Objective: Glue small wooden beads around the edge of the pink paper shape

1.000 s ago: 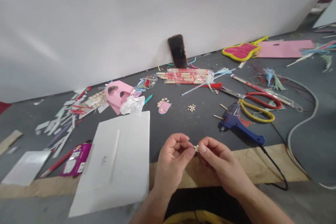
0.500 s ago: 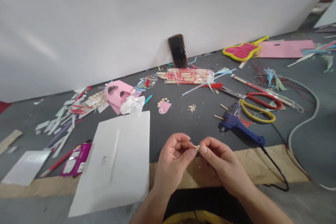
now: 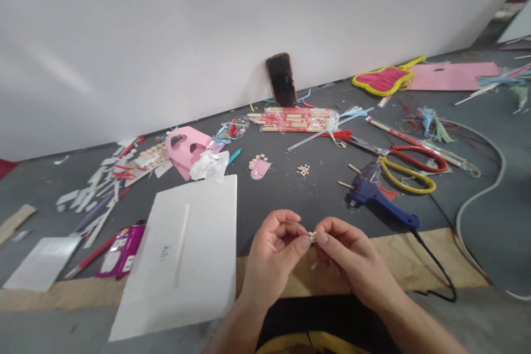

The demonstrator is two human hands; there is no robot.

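Near the table's front edge, my left hand (image 3: 279,251) and my right hand (image 3: 346,251) meet fingertip to fingertip. Between them they pinch a small cluster of pale, bead-like pieces (image 3: 313,237); the fingers partly cover it, so its exact make-up is unclear. Beyond the hands lies a loose pile of similar tiny pale pieces (image 3: 303,170). Left of that pile rests a pink paper shape (image 3: 261,168) with round pale slices along its upper edge. A blue glue gun (image 3: 375,193) lies to the right of my right hand.
Red-and-yellow-handled scissors (image 3: 409,168) lie behind the glue gun, its cord trailing over the front edge. A white board (image 3: 207,243) takes up the left front. A phone (image 3: 281,80) leans on the wall behind wrapped sticks (image 3: 296,120). Craft scraps cover the far left.
Both hands stay in nearly the same place, still pinching the small cluster. My right fingers have shifted very slightly; the things on the table look unmoved.
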